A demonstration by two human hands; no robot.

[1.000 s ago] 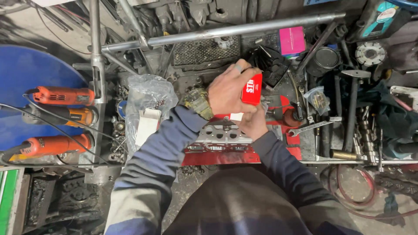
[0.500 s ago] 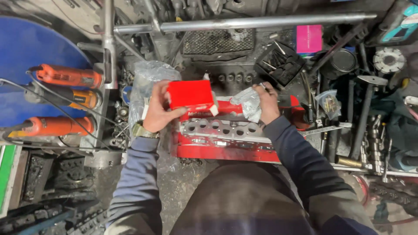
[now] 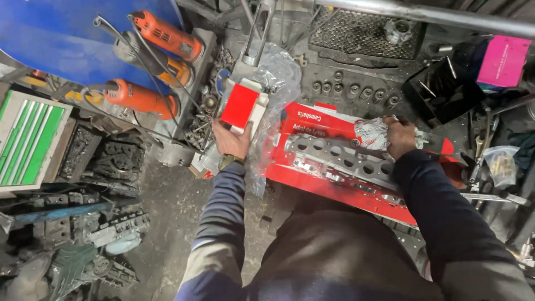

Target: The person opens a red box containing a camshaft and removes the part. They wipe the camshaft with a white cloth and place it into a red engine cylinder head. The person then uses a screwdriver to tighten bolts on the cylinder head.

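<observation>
My left hand grips a small red and white box and holds it over clear plastic wrap to the left of the work. My right hand presses a crumpled white rag onto a grey metal engine part with a row of round holes. That part lies on a flat red cardboard box in front of me.
Three orange power tools with cables lie against a blue panel at the left. A green and white box sits far left. A pink box and a black tray of tools stand at the back right, under a metal bar.
My left hand has carried the red box from over the metal part out to the left, above the plastic wrap. My right hand has stayed on the rag at the part.
</observation>
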